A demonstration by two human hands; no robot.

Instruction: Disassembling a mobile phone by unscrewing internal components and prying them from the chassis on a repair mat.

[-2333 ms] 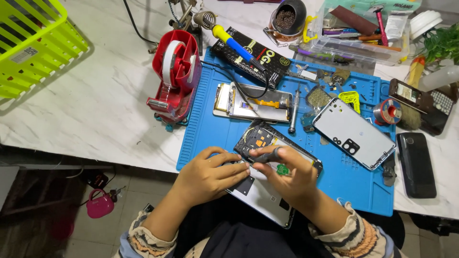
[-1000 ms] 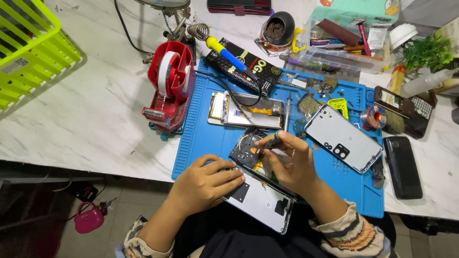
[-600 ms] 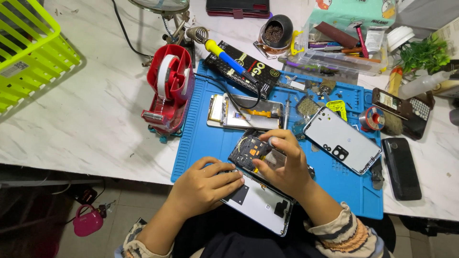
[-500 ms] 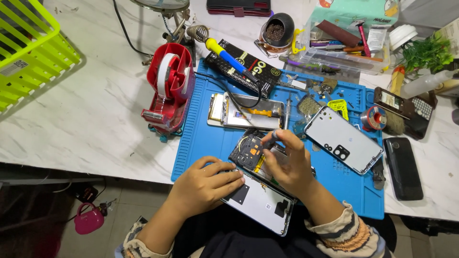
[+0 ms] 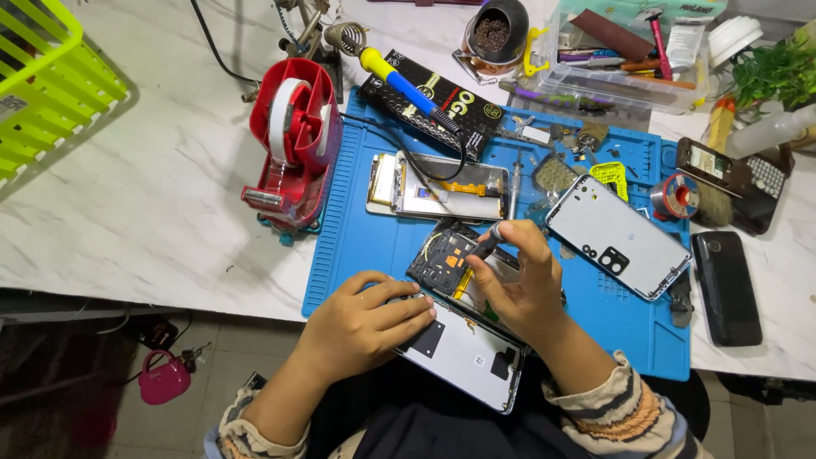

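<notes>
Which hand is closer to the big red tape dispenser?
Left. The left hand lies below the red tape dispenser; the right hand works farther right.
</notes>
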